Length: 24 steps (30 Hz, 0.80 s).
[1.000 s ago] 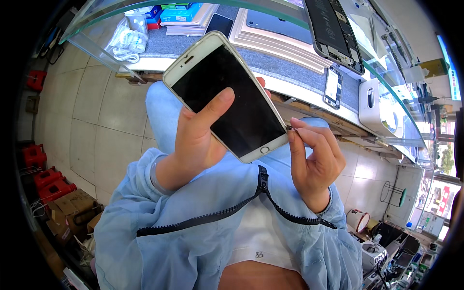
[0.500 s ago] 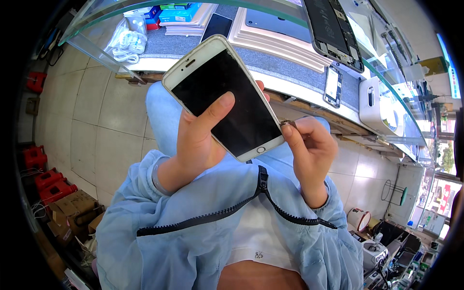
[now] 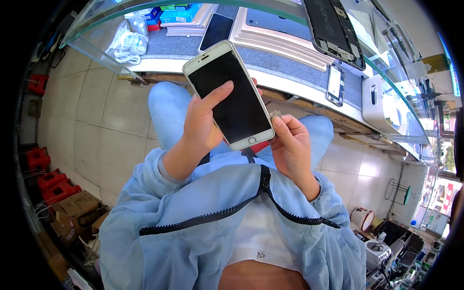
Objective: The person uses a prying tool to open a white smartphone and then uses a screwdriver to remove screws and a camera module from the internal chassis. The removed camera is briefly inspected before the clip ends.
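My left hand (image 3: 203, 123) grips a white smartphone (image 3: 229, 94) with a dark screen, thumb lying across the glass. The phone is tilted, its home button end toward my right hand (image 3: 290, 145). That hand pinches a small metallic tool (image 3: 276, 115) right at the phone's lower right edge. Both hands hover over my lap, above blue jeans and an unzipped light blue jacket (image 3: 193, 227).
A glass counter (image 3: 386, 72) curves across the top, with an opened phone body (image 3: 336, 29), a small phone (image 3: 335, 83), a dark phone (image 3: 216, 30), boxes and a white device beneath or on it. Red containers (image 3: 48, 176) and cardboard boxes stand on the tiled floor at left.
My right hand has shifted left and closer under the phone's bottom corner, the tool now touching the edge. The phone has stayed nearly still in my left hand.
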Motion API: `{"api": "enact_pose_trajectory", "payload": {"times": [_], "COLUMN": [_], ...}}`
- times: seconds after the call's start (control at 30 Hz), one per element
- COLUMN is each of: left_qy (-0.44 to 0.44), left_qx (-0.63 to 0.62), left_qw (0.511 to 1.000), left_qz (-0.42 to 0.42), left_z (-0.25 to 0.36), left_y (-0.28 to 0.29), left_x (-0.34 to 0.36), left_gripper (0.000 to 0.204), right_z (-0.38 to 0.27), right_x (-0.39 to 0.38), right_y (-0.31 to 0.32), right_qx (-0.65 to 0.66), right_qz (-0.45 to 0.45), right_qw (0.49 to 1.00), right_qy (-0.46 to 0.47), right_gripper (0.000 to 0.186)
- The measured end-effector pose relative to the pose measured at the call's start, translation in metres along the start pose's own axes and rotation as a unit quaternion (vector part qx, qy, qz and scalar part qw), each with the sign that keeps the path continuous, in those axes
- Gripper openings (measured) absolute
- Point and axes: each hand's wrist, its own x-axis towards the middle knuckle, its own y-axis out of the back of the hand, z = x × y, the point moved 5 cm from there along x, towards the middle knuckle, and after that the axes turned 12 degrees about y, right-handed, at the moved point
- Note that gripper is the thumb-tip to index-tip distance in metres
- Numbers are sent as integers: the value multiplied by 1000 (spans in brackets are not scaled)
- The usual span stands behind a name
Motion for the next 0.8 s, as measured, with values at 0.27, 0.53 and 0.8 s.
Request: {"api": "enact_pose_trajectory", "payload": {"times": [0.27,0.53,0.8], "left_qy": [34,26,-28], "left_qx": [-55,-69,-26], "left_qw": [998,997,999], "left_qz": [-9,-13,-31], "left_z": [-11,-17,-1], "left_y": [28,29,12], "left_x": [16,18,10], "left_gripper": [31,30,30], "right_z": [9,-8,-34], "right_x": [-2,5,2], "right_y": [-4,-3,-4], "right_qx": [9,-133,-337], "right_qz": [24,50,-9], "right_qw": [1000,985,896], "right_qy": [-2,97,289], "right_gripper": [10,10,9]}}
